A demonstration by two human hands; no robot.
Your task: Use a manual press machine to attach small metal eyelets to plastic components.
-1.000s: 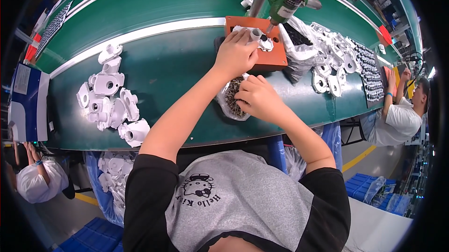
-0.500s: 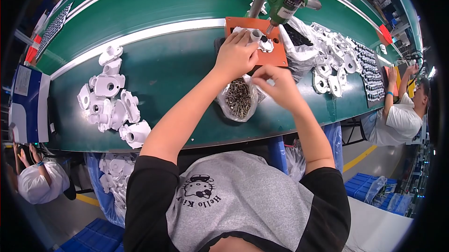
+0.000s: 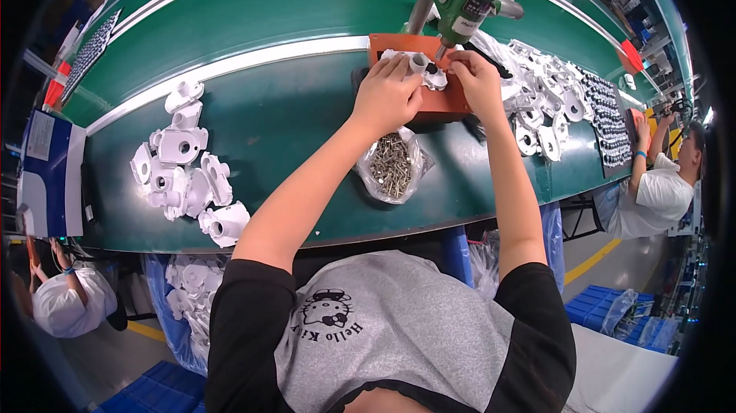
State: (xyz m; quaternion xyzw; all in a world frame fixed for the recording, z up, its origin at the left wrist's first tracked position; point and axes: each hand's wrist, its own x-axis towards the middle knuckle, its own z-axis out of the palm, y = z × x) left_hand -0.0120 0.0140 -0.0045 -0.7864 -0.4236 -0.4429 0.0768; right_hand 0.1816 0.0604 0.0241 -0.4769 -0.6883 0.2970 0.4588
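On the orange rectangular block, my left hand, fingers slightly spread, seemingly steadies the white tubed plastic part; whether my right hand pinches something, I cannot tell.

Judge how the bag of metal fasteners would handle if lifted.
The bag is probably floppy, since its walls look crinkled. It may feel heavy for its size, holding many metal fasteners. Tipping might spill them: its mouth is open.

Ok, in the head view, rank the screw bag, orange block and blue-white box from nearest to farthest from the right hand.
1. Orange block: by the right hand.
2. Screw bag: lower left of the hand.
3. Blue-white box: picture's far left.
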